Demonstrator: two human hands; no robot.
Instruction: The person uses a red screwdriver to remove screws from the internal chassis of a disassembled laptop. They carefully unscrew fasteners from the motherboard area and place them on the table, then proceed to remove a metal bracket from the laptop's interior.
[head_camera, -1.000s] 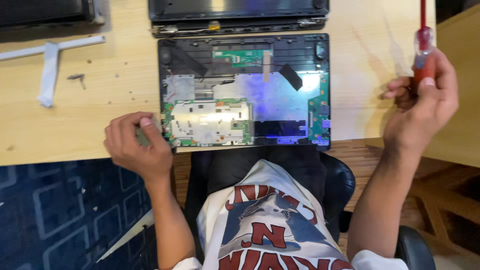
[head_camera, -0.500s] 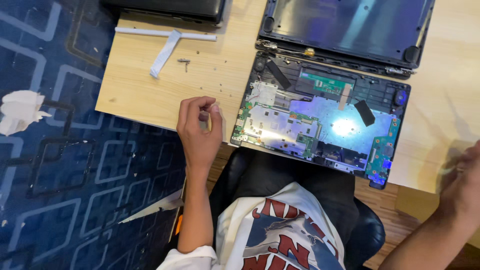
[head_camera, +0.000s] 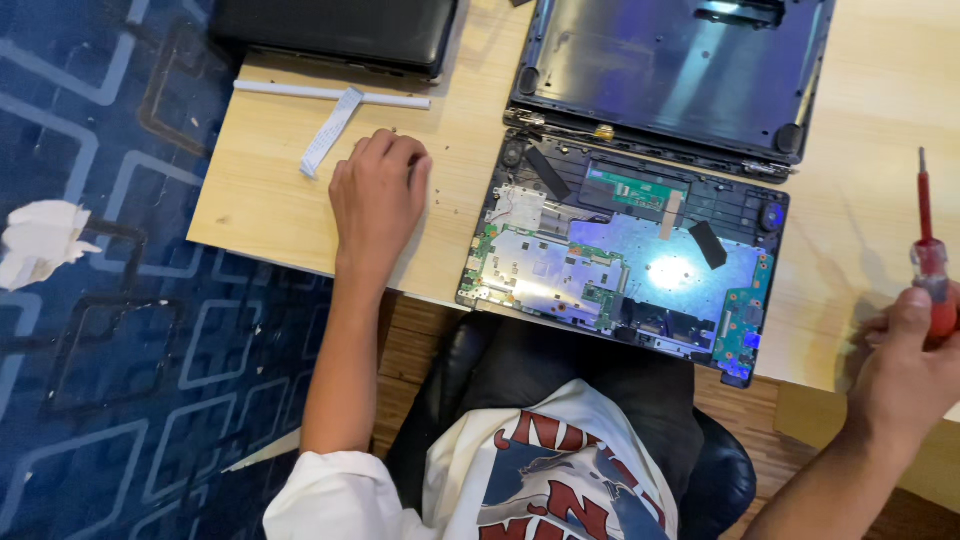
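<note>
Pale wood of the desk is now touched by the left hand, which has been moved away from the front left corner of the opened laptop and is laid palm down, fingers curled, near the white flat ribbon cable. Whether anything small is pinched under the fingertips cannot be told; a half-second earlier something seemed to be carried between them. A few tiny dark specks, likely screws, are seen just beside the fingertips on the desk.

Gripped in the right hand, at the far right edge, is the red-handled screwdriver, its shaft pointed up and away from the board; it is held well apart from the laptop. The view itself has been swung leftward, so the blue patterned carpet is taken in.

Judged from this, a removed fastener is probably being set aside on the desk rather than a new one being loosened. The laptop is left untouched, its circuit board exposed and its detached bottom cover lying behind it.
</note>
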